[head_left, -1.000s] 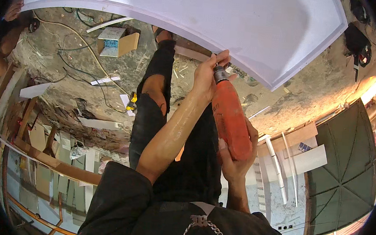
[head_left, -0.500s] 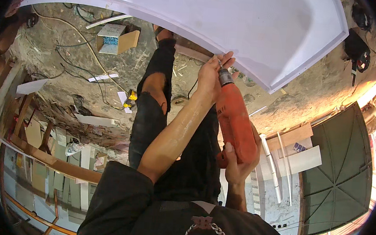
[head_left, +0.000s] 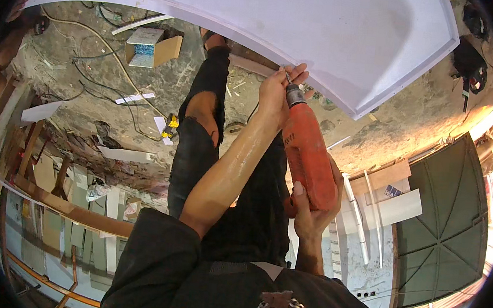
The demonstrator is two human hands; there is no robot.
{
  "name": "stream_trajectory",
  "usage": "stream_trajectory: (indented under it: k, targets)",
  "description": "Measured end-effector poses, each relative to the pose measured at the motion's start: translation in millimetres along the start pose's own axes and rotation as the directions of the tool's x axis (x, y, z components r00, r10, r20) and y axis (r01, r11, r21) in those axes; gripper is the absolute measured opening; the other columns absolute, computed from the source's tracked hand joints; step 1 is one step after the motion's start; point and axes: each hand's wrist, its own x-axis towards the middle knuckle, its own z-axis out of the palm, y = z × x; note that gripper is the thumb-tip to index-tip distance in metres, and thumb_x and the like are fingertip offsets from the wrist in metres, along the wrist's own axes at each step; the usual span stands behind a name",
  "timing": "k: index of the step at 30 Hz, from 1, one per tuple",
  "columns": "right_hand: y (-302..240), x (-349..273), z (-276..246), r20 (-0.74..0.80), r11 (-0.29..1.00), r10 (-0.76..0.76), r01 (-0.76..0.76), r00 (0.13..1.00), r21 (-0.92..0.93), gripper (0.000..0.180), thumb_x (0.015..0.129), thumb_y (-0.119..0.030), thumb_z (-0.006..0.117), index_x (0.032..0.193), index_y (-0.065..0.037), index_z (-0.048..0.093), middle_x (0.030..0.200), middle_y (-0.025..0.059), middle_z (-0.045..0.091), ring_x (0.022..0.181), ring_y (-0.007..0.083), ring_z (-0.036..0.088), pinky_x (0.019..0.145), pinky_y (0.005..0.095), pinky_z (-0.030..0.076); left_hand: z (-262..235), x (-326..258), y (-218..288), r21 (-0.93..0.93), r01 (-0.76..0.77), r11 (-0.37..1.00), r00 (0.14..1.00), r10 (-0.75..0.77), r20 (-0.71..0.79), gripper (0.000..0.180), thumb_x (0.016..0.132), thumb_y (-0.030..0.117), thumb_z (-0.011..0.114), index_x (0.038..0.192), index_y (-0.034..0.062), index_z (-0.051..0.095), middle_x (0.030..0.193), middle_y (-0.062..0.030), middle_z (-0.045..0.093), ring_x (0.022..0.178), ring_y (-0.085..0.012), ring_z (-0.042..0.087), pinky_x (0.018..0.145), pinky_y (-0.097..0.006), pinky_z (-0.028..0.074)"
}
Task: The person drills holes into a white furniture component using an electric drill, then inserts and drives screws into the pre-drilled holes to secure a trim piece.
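Note:
My right hand (head_left: 314, 214) grips the rear of a red power drill (head_left: 307, 153), which points away from me toward the edge of a large white panel (head_left: 291, 24). Beside the drill's metal chuck is my left hand (head_left: 273, 95), its thumb and index finger closed around the tip of the bit at the panel's near edge. The other left fingers reach out against the panel's edge. Whatever small piece may be between the left fingertips is hidden.
An open cardboard box (head_left: 144, 50) with small blue items sits on the rough floor at the far left, near several cables. A yellow tool (head_left: 171, 124) lies left of my knee. Another person's arm (head_left: 2, 56) shows at the left edge. A dark green panel (head_left: 443, 233) stands right.
The drill and both hands have shifted very slightly left and away from me. The grip of each hand looks the same.

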Motion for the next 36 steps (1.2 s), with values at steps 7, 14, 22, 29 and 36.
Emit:
stream_trajectory:
  k: [7,14,22,29,36]
  targets:
    - [-3,7,1,0.038,0.998,-0.047,0.048,0.998,-0.045,0.059,0.071,-0.009,0.075,0.123,0.003,0.050,0.114,0.0149,0.053,0.109,0.0259,0.053,0.097,0.0380,0.042,-4,-2,-4,-0.223,0.041,0.974,0.997,-0.025,0.073,0.021,0.106,0.023,0.033,0.107,0.0094,0.049,0.116,-0.0097,0.062,0.113,-0.0237,0.058,0.095,-0.049,0.050]
    - [-6,6,3,0.067,0.960,-0.093,0.107,0.993,-0.257,0.057,0.077,-0.011,0.072,0.126,0.004,0.049,0.121,0.0146,0.052,0.113,0.0234,0.053,0.099,0.0377,0.041,-3,-4,2,-0.630,0.214,0.746,0.974,-0.112,0.198,0.030,0.105,0.024,0.040,0.121,0.0032,0.054,0.102,-0.0055,0.061,0.086,-0.0161,0.059,0.087,-0.037,0.051]
    - [-8,4,9,-0.031,0.980,-0.065,0.058,0.997,-0.190,0.064,0.072,-0.014,0.076,0.128,0.004,0.051,0.110,0.0151,0.051,0.102,0.0281,0.052,0.091,0.0406,0.042,-3,-6,10,-0.571,0.196,0.798,0.977,-0.107,0.185,0.032,0.104,0.019,0.043,0.131,0.0031,0.048,0.096,-0.0010,0.058,0.070,-0.0098,0.051,0.079,-0.031,0.049]
    - [-14,7,7,-0.007,0.987,-0.048,0.047,0.999,-0.152,0.063,0.073,-0.016,0.075,0.127,0.005,0.051,0.114,0.0146,0.050,0.107,0.0270,0.052,0.095,0.0385,0.041,0,-6,11,-0.439,0.113,0.891,0.994,-0.098,0.058,0.036,0.100,0.008,0.044,0.136,0.0028,0.044,0.084,0.0001,0.053,0.068,-0.0111,0.051,0.075,-0.030,0.050]
    - [-11,6,7,-0.012,0.988,-0.036,0.033,0.999,-0.149,0.060,0.074,-0.015,0.073,0.126,0.006,0.051,0.117,0.0152,0.052,0.111,0.0270,0.052,0.098,0.0384,0.040,-13,5,2,-0.375,0.098,0.922,0.988,-0.045,0.147,0.030,0.098,0.005,0.047,0.128,0.0033,0.048,0.082,-0.0016,0.053,0.069,-0.0141,0.053,0.075,-0.033,0.051]
